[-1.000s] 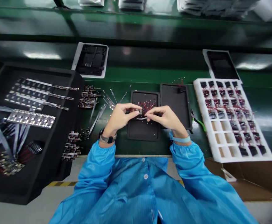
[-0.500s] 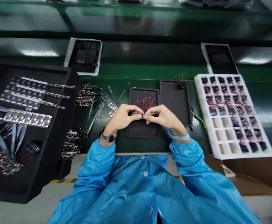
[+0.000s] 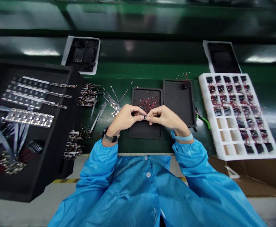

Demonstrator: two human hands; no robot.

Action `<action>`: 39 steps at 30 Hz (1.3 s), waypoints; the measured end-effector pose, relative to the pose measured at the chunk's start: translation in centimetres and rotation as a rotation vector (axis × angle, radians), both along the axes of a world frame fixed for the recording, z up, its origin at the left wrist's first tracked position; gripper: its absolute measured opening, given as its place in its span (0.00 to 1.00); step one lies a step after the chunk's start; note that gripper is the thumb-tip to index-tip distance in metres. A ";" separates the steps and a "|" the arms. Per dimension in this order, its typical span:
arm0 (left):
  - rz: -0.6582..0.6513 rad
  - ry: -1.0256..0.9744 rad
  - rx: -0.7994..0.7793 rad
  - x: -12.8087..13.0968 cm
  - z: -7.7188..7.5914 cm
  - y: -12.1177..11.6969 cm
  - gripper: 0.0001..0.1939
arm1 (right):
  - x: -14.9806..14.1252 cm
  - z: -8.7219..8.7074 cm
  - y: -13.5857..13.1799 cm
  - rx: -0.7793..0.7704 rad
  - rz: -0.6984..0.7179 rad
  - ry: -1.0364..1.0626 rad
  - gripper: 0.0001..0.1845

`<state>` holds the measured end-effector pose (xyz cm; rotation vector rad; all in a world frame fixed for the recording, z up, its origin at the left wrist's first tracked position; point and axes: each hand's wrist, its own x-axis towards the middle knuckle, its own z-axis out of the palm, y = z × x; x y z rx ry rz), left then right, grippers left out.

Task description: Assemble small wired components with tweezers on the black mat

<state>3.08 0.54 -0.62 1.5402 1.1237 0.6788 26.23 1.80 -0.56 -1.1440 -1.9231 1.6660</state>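
Over a black tray (image 3: 145,133), my two hands meet fingertip to fingertip. My left hand (image 3: 126,119) pinches a small circuit board (image 3: 144,116), which is mostly covered by the fingers. Closed at its other end is my right hand (image 3: 165,119), thumb and index pressed together at the board. The pale strip seen there earlier is now hidden. Just beyond the fingertips, small parts with red wires (image 3: 149,103) lie heaped in the tray's far half. Several boards with flat ribbon cables (image 3: 115,106) are spread beside my left hand.
Right of the hands are a second black tray (image 3: 178,104), green-handled cutters (image 3: 203,119) and a white foam tray (image 3: 219,147) of black wired parts. On the left, a large black bin (image 3: 39,167) holds board strips. Stacked boards (image 3: 88,94) stand beside it. Two black panels (image 3: 82,55) (image 3: 224,58) lie behind.
My right hand has moved in to the left hand, and the pale strip under its fingers has gone from sight. Over the last half second the hands barely moved; the view shifted slightly.
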 end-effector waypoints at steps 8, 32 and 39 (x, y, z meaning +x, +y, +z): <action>-0.032 -0.058 -0.060 -0.4 0.2 0.0 0.10 | 0.0 0.0 -0.2 -0.025 -0.033 0.036 0.13; -0.022 -0.183 -0.064 -0.6 1.5 -0.2 0.07 | 1.7 1.7 0.3 0.159 -0.171 0.106 0.11; 0.107 0.061 0.269 0.0 8.3 -0.4 0.15 | 5.4 -0.5 2.4 0.224 -0.868 0.391 0.07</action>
